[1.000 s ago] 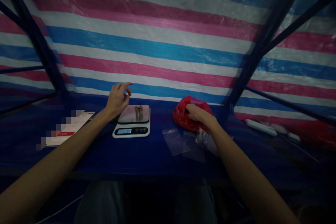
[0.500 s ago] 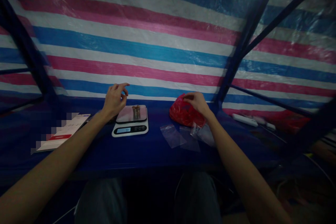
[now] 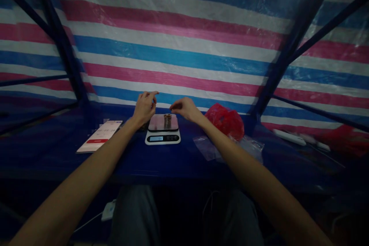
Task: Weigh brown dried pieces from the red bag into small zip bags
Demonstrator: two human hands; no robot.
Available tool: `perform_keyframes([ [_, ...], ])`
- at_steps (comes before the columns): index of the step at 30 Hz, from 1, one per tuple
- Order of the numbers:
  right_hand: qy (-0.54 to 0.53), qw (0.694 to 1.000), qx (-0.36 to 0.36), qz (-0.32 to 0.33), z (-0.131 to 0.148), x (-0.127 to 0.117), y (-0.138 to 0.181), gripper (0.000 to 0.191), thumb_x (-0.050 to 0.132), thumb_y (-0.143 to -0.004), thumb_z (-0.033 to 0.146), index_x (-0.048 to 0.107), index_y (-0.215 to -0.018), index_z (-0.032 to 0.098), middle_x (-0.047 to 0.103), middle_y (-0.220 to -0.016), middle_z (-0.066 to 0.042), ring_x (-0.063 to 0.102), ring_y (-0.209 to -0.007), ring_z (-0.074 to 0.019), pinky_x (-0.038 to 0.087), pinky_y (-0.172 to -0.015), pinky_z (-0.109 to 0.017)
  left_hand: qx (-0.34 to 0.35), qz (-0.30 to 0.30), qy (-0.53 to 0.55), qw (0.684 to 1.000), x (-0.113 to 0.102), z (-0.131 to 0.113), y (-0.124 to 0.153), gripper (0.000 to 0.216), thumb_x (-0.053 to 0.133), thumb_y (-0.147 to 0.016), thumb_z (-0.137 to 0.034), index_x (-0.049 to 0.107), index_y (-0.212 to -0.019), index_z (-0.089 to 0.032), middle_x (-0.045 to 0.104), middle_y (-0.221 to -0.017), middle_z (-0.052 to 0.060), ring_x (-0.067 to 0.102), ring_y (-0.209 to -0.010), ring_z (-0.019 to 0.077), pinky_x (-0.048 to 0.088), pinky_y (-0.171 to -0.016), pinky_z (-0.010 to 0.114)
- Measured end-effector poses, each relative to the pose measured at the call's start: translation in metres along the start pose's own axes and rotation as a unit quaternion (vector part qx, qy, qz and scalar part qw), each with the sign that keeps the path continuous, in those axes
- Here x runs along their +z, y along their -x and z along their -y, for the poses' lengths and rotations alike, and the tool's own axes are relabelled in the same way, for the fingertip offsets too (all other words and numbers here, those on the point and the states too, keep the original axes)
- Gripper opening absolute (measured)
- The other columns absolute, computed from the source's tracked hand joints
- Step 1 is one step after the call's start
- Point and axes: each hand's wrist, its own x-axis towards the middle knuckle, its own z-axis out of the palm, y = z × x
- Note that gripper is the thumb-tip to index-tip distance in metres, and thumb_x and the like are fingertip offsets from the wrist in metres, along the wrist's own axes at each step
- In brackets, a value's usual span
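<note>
A white kitchen scale [image 3: 163,137] with a lit display stands on the blue surface [image 3: 173,161]. A small heap of little brownish pieces [image 3: 167,116] rests on its shiny weighing plate [image 3: 155,123]. My left hand [image 3: 145,108] hovers over the plate's left edge, fingers loosely bent and apart, with nothing visible in it. From the right, my right hand [image 3: 186,108] reaches above the heap, its thumb and fingertips pinched together. Whatever they hold is too small and dark to name. A crumpled red plastic bag [image 3: 226,121] lies right of my right hand.
Clear zip bags [image 3: 206,148] lie partly under my right forearm. At the left is a phone-like flat panel with a bright screen [image 3: 100,136]. White devices [image 3: 290,137] sit far right. Blue metal posts [image 3: 276,57] and a striped plastic sheet [image 3: 173,54] stand behind.
My right hand has left the red bag and moved left to the scale, fingers pinched. The left hand stays by the plate. The view has shifted, so everything appears further right.
</note>
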Motion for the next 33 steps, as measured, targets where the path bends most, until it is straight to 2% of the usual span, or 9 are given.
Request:
perform_keyframes([
  [3, 0.005, 1.0, -0.004, 0.024, 0.001, 0.018, -0.019, 0.018, 0.07, -0.078, 0.005, 0.079, -0.093, 0.01, 0.078, -0.087, -0.009, 0.07, -0.08, -0.0183, 0.052, -0.076, -0.028, -0.001, 0.004, -0.002, 1.0, 0.001, 0.001, 0.001, 0.055, 0.048, -0.078, -0.001, 0.052, -0.129, -0.019, 0.068, -0.093, 0.007, 0.056, -0.101, 0.0291, 0.041, -0.089, 0.043],
  [6, 0.013, 0.999, -0.013, 0.04, -0.003, 0.021, -0.023, 0.018, 0.071, -0.076, 0.005, 0.079, -0.091, 0.01, 0.077, -0.085, -0.01, 0.069, -0.077, -0.0178, 0.051, -0.074, -0.027, -0.013, 0.003, 0.001, 1.0, 0.002, 0.002, 0.001, 0.056, 0.048, -0.078, -0.001, 0.051, -0.131, -0.019, 0.068, -0.092, 0.006, 0.056, -0.102, 0.0285, 0.041, -0.09, 0.043],
  [13, 0.031, 0.996, -0.027, 0.078, -0.006, 0.014, -0.02, 0.015, 0.072, -0.078, 0.009, 0.08, -0.09, 0.011, 0.078, -0.085, -0.011, 0.07, -0.076, -0.019, 0.05, -0.071, -0.028, -0.033, 0.042, -0.008, 0.999, 0.001, 0.009, 0.005, 0.041, 0.046, -0.085, -0.003, 0.058, -0.121, -0.019, 0.069, -0.091, 0.007, 0.055, -0.105, 0.0277, 0.041, -0.091, 0.044],
  [26, 0.063, 0.992, -0.048, 0.102, -0.001, 0.001, -0.02, 0.016, 0.071, -0.076, 0.009, 0.082, -0.088, 0.013, 0.078, -0.081, -0.01, 0.068, -0.071, -0.0172, 0.048, -0.068, -0.027, -0.017, 0.016, -0.01, 1.0, 0.004, 0.008, 0.003, 0.035, 0.048, -0.085, -0.003, 0.062, -0.113, -0.02, 0.069, -0.089, 0.007, 0.057, -0.101, 0.0267, 0.042, -0.088, 0.044],
  [30, 0.078, 0.991, -0.058, 0.094, 0.002, 0.003, -0.019, 0.021, 0.067, -0.078, 0.007, 0.082, -0.091, 0.014, 0.079, -0.085, -0.009, 0.069, -0.072, -0.0166, 0.048, -0.069, -0.026, -0.003, 0.019, -0.024, 1.0, 0.003, 0.009, 0.003, 0.026, 0.048, -0.085, -0.005, 0.067, -0.096, -0.019, 0.067, -0.086, 0.008, 0.057, -0.097, 0.0265, 0.042, -0.086, 0.044],
  [33, 0.083, 0.992, -0.074, 0.06, 0.0, 0.002, -0.02, 0.023, 0.064, -0.08, 0.007, 0.081, -0.094, 0.013, 0.079, -0.09, -0.01, 0.07, -0.075, -0.0172, 0.049, -0.071, -0.026, 0.019, 0.023, -0.03, 0.999, 0.002, 0.009, 0.004, 0.022, 0.049, -0.084, -0.005, 0.067, -0.084, -0.019, 0.066, -0.084, 0.008, 0.056, -0.097, 0.0264, 0.043, -0.085, 0.044],
])
